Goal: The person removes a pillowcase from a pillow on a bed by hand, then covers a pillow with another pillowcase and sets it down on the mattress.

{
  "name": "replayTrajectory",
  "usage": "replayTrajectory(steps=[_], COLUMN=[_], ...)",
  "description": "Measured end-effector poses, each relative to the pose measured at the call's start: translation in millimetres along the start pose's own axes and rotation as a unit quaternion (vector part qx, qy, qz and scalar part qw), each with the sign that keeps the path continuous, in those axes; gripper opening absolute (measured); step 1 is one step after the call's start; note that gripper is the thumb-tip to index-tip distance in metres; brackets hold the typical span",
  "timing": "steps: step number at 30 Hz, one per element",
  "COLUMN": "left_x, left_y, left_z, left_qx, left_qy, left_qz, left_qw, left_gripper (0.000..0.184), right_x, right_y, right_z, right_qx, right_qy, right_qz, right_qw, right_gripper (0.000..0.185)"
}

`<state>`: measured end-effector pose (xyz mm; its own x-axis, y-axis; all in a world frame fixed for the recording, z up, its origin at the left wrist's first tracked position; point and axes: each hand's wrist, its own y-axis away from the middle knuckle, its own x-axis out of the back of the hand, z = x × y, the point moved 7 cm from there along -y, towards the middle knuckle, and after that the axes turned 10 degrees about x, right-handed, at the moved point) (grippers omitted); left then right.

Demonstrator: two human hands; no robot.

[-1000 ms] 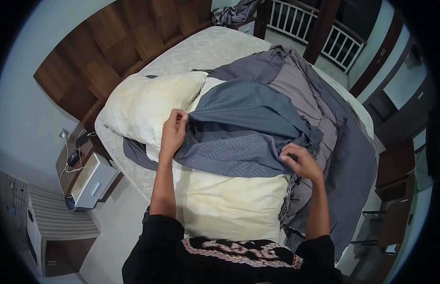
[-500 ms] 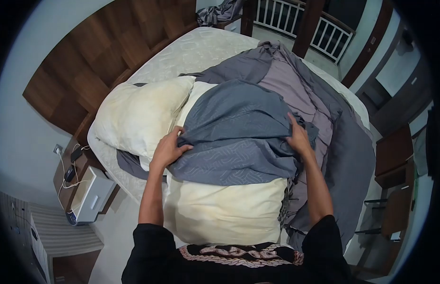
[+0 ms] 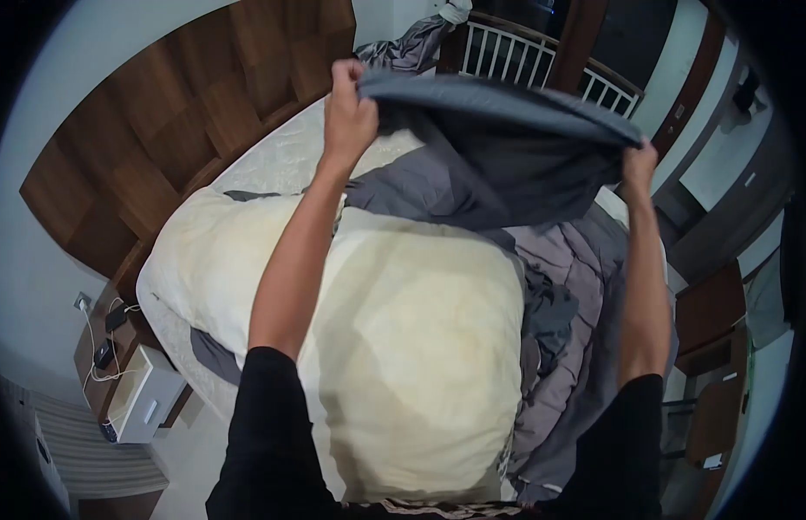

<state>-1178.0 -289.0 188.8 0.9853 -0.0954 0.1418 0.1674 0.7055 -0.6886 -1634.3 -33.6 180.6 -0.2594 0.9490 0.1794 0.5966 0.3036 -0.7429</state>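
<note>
A dark grey cloth (image 3: 507, 147) hangs stretched in the air between my two raised hands, over the far part of the bed. My left hand (image 3: 351, 113) is closed on its left corner, and my right hand (image 3: 639, 165) grips the right end. Below the cloth lies a cream pillow (image 3: 420, 321), bare and nearest to me. A second cream pillow (image 3: 221, 260) is to its left, partly behind my left forearm. A crumpled dark cloth (image 3: 550, 316) rests at the right side of the near pillow.
Grey bedding (image 3: 585, 260) is bunched on the right of the mattress (image 3: 286, 160). The wooden headboard (image 3: 186, 104) stands at the left. A bedside table (image 3: 147, 390) holds cables and small black devices. A chair (image 3: 715, 416) is at the right.
Both hands have lifted the dark grey cloth up and away from the near pillow, which is now uncovered. My fingers have closed on the cloth's ends.
</note>
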Motion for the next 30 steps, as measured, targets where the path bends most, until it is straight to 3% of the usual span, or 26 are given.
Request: replayTrajectory(steps=[1,3,4,5,6,7,9,11,14,16,18,19,20,22,25,26,28,29,30], left_x=[-3,-16,-22,-28,-36,-43,-48,-37,-22,-30,-52,-67,-81,-119,-164,-168,-168,-162,-132], left_y=[-14,-31,-36,-34,-28,-15,25,62,104,107,107,105,108,114,135,136,132,128,116], left_z=[10,-14,-29,-63,-108,-156,-247,-280,-330,-301,-291,-289,-283,-256,-239,-244,-259,-266,-279], left_qx=[-0.054,-0.054,-0.056,-0.038,0.034,0.105,0.161,0.217,0.271,0.231,0.210,0.207,0.208,0.101,0.087,0.087,0.053,0.036,0.083], left_qy=[0.045,0.009,-0.028,-0.058,-0.087,-0.115,-0.099,-0.068,-0.122,-0.153,-0.115,-0.088,-0.083,-0.118,-0.119,-0.116,-0.209,-0.258,-0.261], left_qz=[0.038,0.028,0.017,-0.011,-0.060,-0.108,-0.195,-0.233,-0.253,-0.247,-0.301,-0.310,-0.313,-0.385,-0.451,-0.448,-0.405,-0.382,-0.293], left_qw=[0.997,0.998,0.998,0.998,0.994,0.982,0.962,0.945,0.921,0.929,0.923,0.924,0.923,0.910,0.880,0.882,0.888,0.887,0.916], left_gripper=[0.035,0.037,0.038,0.037,0.036,0.035,0.033,0.034,0.036,0.039,0.051,0.070,0.070,0.081,0.091,0.091,0.064,0.051,0.040], right_x=[-6,-35,-44,-52,-59,-67,-93,-128,-177,-202,-224,-234,-241,-247,-262,-265,-266,-261,-257], right_y=[-8,13,8,14,24,31,62,82,119,140,149,153,157,167,176,176,174,174,176], right_z=[-30,-96,-65,-53,-41,-6,-3,38,28,26,16,9,2,-15,-44,-55,-62,-65,-65], right_qx=[0.058,0.045,0.039,0.090,0.142,0.102,0.101,0.073,0.080,0.035,0.023,0.033,0.044,0.001,-0.040,-0.056,-0.042,-0.028,-0.015], right_qy=[-0.018,0.047,0.095,0.142,0.187,0.127,0.135,0.111,0.087,0.000,0.002,-0.072,-0.144,-0.159,-0.262,-0.325,-0.333,-0.265,-0.198], right_qz=[-0.029,-0.172,-0.238,-0.259,-0.275,-0.292,-0.282,-0.299,-0.276,-0.244,-0.277,-0.281,-0.282,-0.324,-0.319,-0.301,-0.313,-0.327,-0.339], right_qw=[0.998,0.983,0.966,0.951,0.932,0.943,0.944,0.945,0.954,0.969,0.961,0.956,0.947,0.932,0.910,0.895,0.889,0.907,0.920], right_gripper=[0.025,0.033,0.043,0.041,0.039,0.032,0.027,0.020,0.018,0.017,0.015,0.016,0.018,0.026,0.022,0.019,0.015,0.013,0.011])
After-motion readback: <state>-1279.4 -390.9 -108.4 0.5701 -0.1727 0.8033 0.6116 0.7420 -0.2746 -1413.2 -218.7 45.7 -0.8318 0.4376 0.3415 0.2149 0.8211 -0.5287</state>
